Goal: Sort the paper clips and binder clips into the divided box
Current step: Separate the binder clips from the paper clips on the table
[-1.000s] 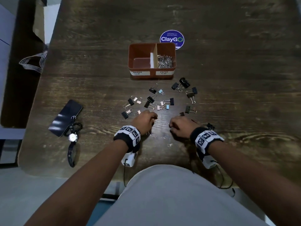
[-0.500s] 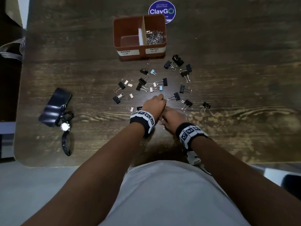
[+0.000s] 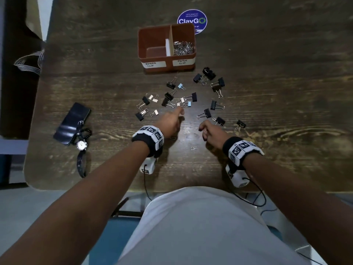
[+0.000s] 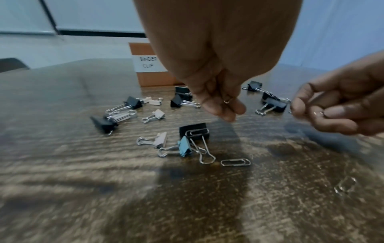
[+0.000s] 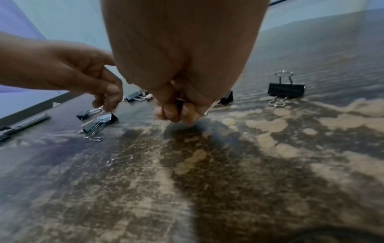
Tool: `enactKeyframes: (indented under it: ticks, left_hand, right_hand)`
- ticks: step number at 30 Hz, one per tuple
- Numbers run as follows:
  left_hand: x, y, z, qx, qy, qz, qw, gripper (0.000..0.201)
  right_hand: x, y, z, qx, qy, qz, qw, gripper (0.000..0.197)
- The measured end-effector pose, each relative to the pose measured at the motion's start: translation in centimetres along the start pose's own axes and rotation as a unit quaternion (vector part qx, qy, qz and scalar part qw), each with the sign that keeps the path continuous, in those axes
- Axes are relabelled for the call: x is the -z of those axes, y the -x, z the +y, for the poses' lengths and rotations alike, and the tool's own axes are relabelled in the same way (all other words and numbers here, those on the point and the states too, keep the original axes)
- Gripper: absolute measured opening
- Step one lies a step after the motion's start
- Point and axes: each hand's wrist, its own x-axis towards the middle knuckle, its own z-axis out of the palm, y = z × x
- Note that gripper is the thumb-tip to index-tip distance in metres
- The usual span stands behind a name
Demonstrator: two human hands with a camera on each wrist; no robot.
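The brown divided box (image 3: 152,36) stands at the back of the table; its right compartment, labelled paper clip, holds a heap of paper clips (image 3: 183,47), and the left one, labelled binder clip, shows only its floor. Black, white and blue binder clips (image 3: 169,96) lie scattered in front of it. My left hand (image 3: 172,121) hovers just above the table with curled fingers pinching a small paper clip (image 4: 227,100). My right hand (image 3: 208,129), a little to its right, grips a paper clip (image 5: 209,108) in curled fingers. Loose paper clips (image 4: 235,162) (image 5: 120,159) lie on the wood under the hands.
A dark phone (image 3: 72,123) and a wristwatch (image 3: 82,146) lie at the table's left front. A round blue sticker (image 3: 192,21) sits behind the box. A lone black binder clip (image 5: 285,89) stands to the right of my right hand. The table's front edge is close to my body.
The hands, pressed together half a second ago, have parted: the left went forward toward the binder clips, the right moved to the right.
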Motion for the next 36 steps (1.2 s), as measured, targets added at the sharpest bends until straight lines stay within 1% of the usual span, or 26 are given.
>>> enactKeyframes:
  ticks: [1, 2, 4, 6, 8, 10, 12, 15, 18, 21, 22, 25, 26, 28, 29, 30, 32, 34, 36]
  left_hand:
    - [0.0, 0.2, -0.3, 0.014, 0.021, -0.003, 1.000, 0.046]
    - [0.0, 0.5, -0.7, 0.021, 0.034, 0.001, 0.999, 0.045]
    - [-0.2, 1.0, -1.4, 0.028, 0.034, 0.009, 0.999, 0.038]
    - [-0.9, 1.6, -1.8, 0.028, 0.015, 0.012, 0.999, 0.032]
    - [-1.8, 2.3, -2.1, 0.019, -0.011, 0.022, 1.000, 0.019]
    - [-2.6, 3.0, -2.0, 0.004, -0.055, 0.027, 0.998, 0.016]
    - [-3.3, 3.8, -2.0, 0.013, -0.097, 0.039, 0.994, 0.011]
    - [-4.5, 5.0, -1.9, 0.045, -0.162, 0.035, 0.985, 0.022]
    - [-5.2, 5.4, -1.3, 0.055, -0.193, 0.043, 0.979, 0.027]
    - [-5.6, 5.3, -0.7, 0.066, -0.205, 0.059, 0.975, 0.025]
    - [-5.6, 5.3, -0.6, 0.066, -0.210, 0.055, 0.974, 0.026]
    - [-6.0, 5.3, -0.8, 0.059, -0.222, 0.017, 0.973, 0.032]
    - [-6.0, 5.3, -0.9, 0.057, -0.204, 0.013, 0.977, 0.030]
    - [-5.9, 5.7, -1.1, 0.060, -0.139, 0.005, 0.988, 0.020]
    - [-5.8, 6.2, -1.2, 0.072, -0.091, 0.003, 0.993, 0.018]
    - [-5.7, 6.6, -1.6, 0.083, -0.048, 0.003, 0.995, 0.020]
    - [-5.5, 7.7, -2.5, 0.119, 0.049, 0.016, 0.992, 0.033]
    - [-5.2, 8.8, -3.9, 0.153, 0.141, 0.051, 0.977, 0.041]
    - [-4.8, 9.4, -5.9, 0.184, 0.155, 0.081, 0.967, 0.041]
  right_hand:
    - [0.2, 0.2, 0.0, -0.003, -0.008, -0.006, 1.000, 0.026]
    - [0.3, 0.4, -0.1, -0.004, -0.008, -0.017, 1.000, 0.024]
    - [-0.2, 0.7, -0.5, 0.011, 0.025, -0.040, 0.999, 0.020]
    - [-1.2, 0.7, -0.7, 0.033, 0.103, -0.055, 0.993, 0.019]
    - [-2.5, 0.4, -0.6, 0.059, 0.172, -0.052, 0.982, 0.021]
    - [-3.9, 0.3, -0.5, 0.081, 0.205, -0.044, 0.974, 0.018]
    - [-5.0, 0.1, 0.0, 0.091, 0.222, -0.028, 0.970, 0.013]
    - [-5.8, -0.1, 0.9, 0.111, 0.239, -0.008, 0.965, 0.011]
    - [-5.8, -0.1, 1.1, 0.127, 0.243, -0.014, 0.962, 0.008]
    - [-5.3, 0.3, 0.7, 0.103, 0.251, -0.035, 0.962, 0.007]
    - [-5.2, 0.4, 0.5, 0.095, 0.250, -0.040, 0.963, 0.007]
    - [-4.1, 0.2, -0.2, 0.078, 0.209, -0.045, 0.974, 0.012]
    - [-3.5, 0.0, -0.5, 0.075, 0.188, -0.045, 0.978, 0.017]
    - [-2.3, -0.7, -1.2, 0.062, 0.153, -0.045, 0.985, 0.025]
    - [-1.6, -1.1, -1.8, 0.055, 0.135, -0.047, 0.988, 0.025]
    - [-1.0, -1.5, -2.3, 0.053, 0.114, -0.047, 0.991, 0.022]
    - [-0.3, -2.4, -3.4, 0.054, 0.052, -0.046, 0.996, 0.016]
    - [-0.1, -3.5, -4.3, 0.046, 0.015, -0.052, 0.997, 0.024]
    - [-0.4, -4.6, -5.3, 0.042, 0.015, -0.060, 0.997, 0.026]
